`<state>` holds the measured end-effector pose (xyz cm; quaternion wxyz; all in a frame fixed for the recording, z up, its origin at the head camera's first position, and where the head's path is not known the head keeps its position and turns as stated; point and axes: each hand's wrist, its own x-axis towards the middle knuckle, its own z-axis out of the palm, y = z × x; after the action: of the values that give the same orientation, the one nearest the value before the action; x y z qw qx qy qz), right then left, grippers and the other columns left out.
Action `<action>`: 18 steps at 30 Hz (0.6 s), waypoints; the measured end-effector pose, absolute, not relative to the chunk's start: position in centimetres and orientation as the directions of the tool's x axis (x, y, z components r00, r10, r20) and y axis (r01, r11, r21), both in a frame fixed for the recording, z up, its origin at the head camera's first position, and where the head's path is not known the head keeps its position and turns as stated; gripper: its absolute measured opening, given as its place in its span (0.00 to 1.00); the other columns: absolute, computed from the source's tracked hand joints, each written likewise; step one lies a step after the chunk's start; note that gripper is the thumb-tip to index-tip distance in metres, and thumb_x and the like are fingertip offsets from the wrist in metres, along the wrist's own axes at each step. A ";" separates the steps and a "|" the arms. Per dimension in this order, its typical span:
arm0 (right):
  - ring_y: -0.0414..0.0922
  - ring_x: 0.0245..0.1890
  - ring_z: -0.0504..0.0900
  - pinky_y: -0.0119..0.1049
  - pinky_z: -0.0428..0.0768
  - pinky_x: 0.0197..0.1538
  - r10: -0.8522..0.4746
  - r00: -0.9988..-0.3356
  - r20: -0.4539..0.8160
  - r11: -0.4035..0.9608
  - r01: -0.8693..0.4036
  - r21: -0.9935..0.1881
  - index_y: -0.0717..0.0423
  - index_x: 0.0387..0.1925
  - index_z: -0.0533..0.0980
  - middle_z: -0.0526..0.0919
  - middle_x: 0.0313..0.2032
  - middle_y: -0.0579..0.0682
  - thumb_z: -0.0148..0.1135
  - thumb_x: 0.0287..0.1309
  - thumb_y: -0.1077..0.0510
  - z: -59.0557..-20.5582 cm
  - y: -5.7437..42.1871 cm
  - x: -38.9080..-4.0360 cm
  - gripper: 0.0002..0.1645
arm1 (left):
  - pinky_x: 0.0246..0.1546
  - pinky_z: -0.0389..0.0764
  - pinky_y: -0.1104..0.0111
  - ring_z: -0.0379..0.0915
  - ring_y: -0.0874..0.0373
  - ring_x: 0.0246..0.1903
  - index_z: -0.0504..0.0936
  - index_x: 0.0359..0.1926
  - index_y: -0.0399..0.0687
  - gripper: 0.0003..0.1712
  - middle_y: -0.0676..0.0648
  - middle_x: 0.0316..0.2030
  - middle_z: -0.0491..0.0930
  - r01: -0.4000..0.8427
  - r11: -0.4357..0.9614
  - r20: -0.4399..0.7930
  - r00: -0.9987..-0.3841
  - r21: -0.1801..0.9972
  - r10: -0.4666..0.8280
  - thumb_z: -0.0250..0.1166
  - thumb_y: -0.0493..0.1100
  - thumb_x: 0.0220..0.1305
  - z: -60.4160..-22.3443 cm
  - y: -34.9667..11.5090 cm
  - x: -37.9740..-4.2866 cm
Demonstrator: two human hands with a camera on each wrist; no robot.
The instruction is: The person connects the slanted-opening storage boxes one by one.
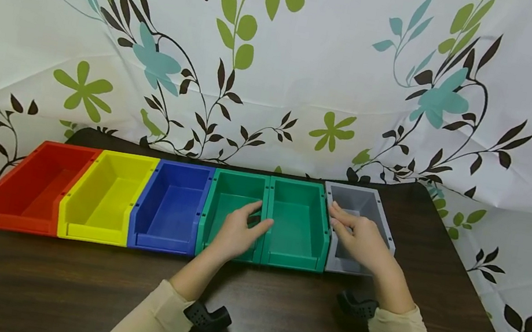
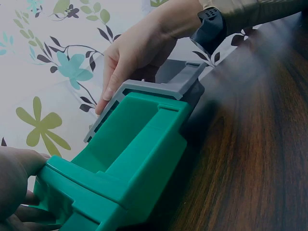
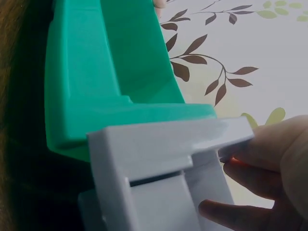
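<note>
Two green bins (image 1: 292, 260) stand side by side, right of the row's middle. My left hand (image 1: 236, 234) grips the adjoining walls between them, with the thumb over the rim and fingers inside the left green bin (image 1: 237, 178). At the row's right end is a grey bin (image 1: 345, 266). My right hand (image 1: 363, 242) pinches its left wall near the back, some fingers inside the bin. In the right wrist view, the grey bin's rim (image 3: 159, 137) lies against the right green bin's side (image 3: 144, 113). Parts of both hands' fingers are hidden by the walls.
Left of the green bins stand a blue bin (image 1: 163, 243), a yellow bin (image 1: 93, 234) and a red bin (image 1: 21, 223) in the same row. They sit on a dark wood table (image 1: 281, 327). A leaf-patterned cloth (image 1: 294, 59) hangs behind it.
</note>
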<state>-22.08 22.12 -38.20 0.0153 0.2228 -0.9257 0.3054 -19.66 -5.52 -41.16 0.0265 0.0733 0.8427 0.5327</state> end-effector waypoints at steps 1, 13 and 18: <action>0.57 0.56 0.76 0.33 0.75 0.32 -0.406 -0.899 0.164 0.712 -0.423 -0.560 0.62 0.63 0.67 0.67 0.64 0.59 0.53 0.66 0.56 -38.2 22.1 -22.1 0.26 | 0.56 0.75 0.53 0.70 0.44 0.59 0.62 0.68 0.40 0.37 0.37 0.65 0.67 0.096 0.421 0.034 -0.988 0.902 0.151 0.59 0.53 0.65 -41.1 -5.5 -19.7; 0.53 0.47 0.82 0.32 0.75 0.30 -0.388 -0.916 0.100 0.738 -0.374 -0.561 0.59 0.65 0.65 0.64 0.67 0.56 0.52 0.67 0.55 -38.7 21.7 -21.9 0.27 | 0.56 0.76 0.53 0.70 0.45 0.60 0.62 0.69 0.40 0.37 0.38 0.65 0.67 0.093 0.440 0.030 -0.989 0.893 0.148 0.59 0.55 0.65 -41.1 -5.6 -19.8; 0.50 0.29 0.82 0.36 0.71 0.21 -0.362 -0.928 0.088 0.754 -0.347 -0.558 0.59 0.65 0.65 0.65 0.66 0.57 0.57 0.63 0.47 -38.7 21.3 -21.6 0.33 | 0.56 0.75 0.53 0.70 0.44 0.59 0.63 0.68 0.40 0.37 0.38 0.65 0.67 0.097 0.441 0.034 -0.988 0.892 0.148 0.59 0.54 0.65 -41.2 -5.6 -19.7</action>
<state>-21.56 21.34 -38.65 -0.0127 0.1895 -0.9363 0.2953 -19.66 -5.59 -41.24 0.0243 0.0720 0.8484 0.5239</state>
